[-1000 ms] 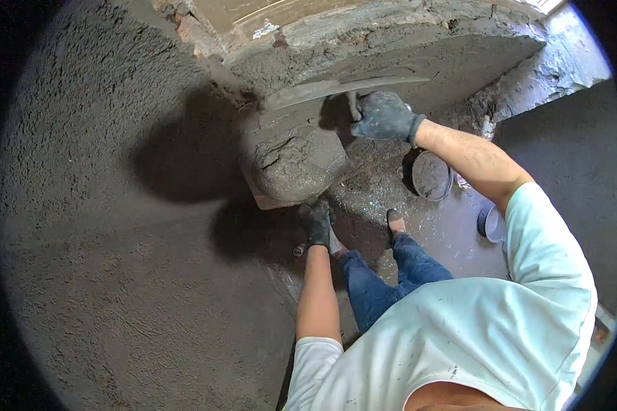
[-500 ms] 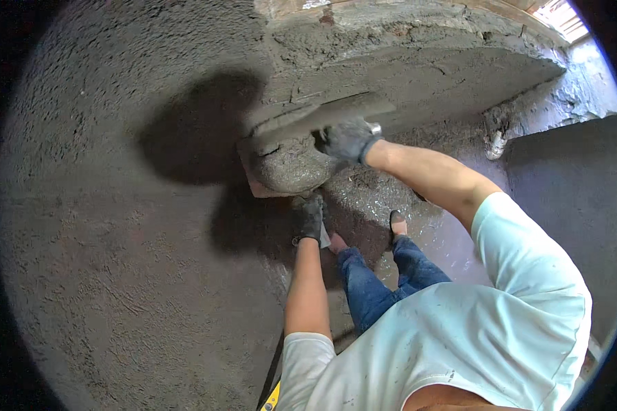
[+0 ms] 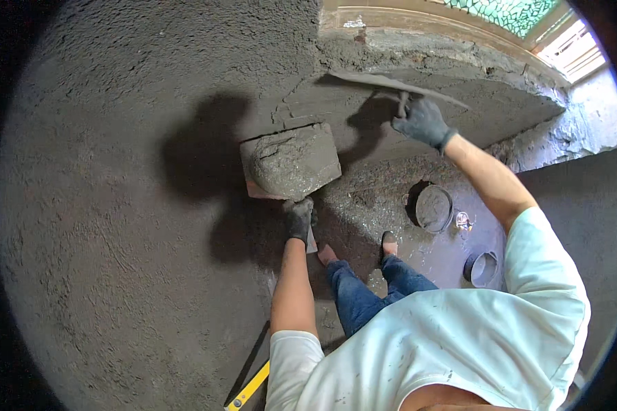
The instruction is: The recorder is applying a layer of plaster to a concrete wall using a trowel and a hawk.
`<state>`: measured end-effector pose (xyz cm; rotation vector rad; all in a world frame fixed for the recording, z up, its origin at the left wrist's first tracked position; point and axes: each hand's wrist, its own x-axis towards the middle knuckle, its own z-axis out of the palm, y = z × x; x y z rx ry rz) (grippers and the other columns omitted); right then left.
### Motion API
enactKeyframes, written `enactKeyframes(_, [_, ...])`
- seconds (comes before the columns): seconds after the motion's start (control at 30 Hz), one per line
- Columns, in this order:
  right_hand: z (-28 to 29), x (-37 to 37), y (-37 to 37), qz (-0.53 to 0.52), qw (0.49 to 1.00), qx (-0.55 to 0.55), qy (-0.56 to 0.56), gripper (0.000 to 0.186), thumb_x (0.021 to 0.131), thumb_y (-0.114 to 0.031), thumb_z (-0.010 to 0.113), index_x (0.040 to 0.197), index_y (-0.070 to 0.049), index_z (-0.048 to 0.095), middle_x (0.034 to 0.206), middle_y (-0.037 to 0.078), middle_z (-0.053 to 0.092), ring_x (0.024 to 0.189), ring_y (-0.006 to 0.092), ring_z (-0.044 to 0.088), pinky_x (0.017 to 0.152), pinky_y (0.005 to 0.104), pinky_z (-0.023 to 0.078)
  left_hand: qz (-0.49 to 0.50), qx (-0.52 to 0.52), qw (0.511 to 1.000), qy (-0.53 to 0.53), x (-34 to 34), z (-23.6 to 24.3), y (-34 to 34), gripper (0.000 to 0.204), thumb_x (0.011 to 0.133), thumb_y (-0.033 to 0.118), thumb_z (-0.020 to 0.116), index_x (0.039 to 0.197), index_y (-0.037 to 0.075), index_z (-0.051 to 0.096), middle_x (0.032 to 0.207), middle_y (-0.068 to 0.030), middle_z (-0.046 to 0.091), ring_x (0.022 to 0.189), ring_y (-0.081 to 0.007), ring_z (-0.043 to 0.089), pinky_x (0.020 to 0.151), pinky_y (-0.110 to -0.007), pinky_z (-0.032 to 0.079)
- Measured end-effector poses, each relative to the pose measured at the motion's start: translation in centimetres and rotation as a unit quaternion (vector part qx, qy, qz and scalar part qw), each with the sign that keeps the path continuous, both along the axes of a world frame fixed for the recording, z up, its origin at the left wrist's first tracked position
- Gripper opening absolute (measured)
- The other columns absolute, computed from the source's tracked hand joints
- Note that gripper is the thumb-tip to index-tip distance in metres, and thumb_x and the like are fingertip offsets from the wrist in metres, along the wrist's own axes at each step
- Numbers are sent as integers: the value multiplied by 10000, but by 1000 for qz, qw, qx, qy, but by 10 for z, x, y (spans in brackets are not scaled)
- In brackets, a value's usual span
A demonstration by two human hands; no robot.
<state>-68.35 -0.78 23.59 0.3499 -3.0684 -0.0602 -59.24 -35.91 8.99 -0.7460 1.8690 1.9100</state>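
Observation:
My gloved left hand [image 3: 298,218] is closed on the handle of a flat mortar board [image 3: 325,176], held low in front of me with a wet heap of grey mortar [image 3: 283,161] on it. Up and to the right, my gloved right hand [image 3: 421,125] grips the handle of a long steel trowel [image 3: 370,80]. Its blade is against or just off the grey mortared band [image 3: 500,113] below the window ledge [image 3: 425,44]; contact is unclear. Dark shadows of board and hands fall on the wall.
A bucket of grey mix [image 3: 432,209] and a smaller container [image 3: 483,270] stand on the floor to the right of my feet. A yellow spirit level [image 3: 249,387] lies at lower left. Above is a wooden-framed window [image 3: 497,14] with green patterned glass; rough grey wall [image 3: 96,103] spans the left.
The trowel dropped over the board's mortar half a second ago and has since risen up and right to the band under the ledge. The view has shifted, showing more window and level.

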Motion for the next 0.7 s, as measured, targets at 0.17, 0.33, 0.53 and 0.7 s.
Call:
enactKeyframes(0.17, [-14,58,-52,203,899,-6,389,231,806,-314,497,869,-119,603,677,55,588,580,232,596,518,358,481,-9,-186,937,295,51,-57,-10,160,727,128,605,614,45,529,554,-50,531,404,-199,491,388,-327,387])
enactKeyframes(0.33, [40,103,-73,47,972,-81,-216,322,705,-339,551,793,-42,639,767,171,626,681,342,612,664,426,492,14,100,994,-46,45,32,70,167,813,272,558,731,143,494,547,-12,481,395,-154,440,361,-308,377])
enactKeyframes(0.53, [73,142,-64,251,956,-136,-66,343,678,-332,562,729,-3,643,729,231,611,712,378,599,716,443,475,48,-162,945,280,58,100,65,209,806,299,592,895,110,584,666,-79,585,552,-223,555,502,-356,457])
enactKeyframes(0.7, [105,128,-46,211,962,-143,-98,377,667,-342,610,810,7,634,828,239,601,814,373,577,723,446,449,-70,-525,779,336,121,150,151,195,839,188,496,932,50,597,825,-126,615,738,-256,589,642,-364,485])
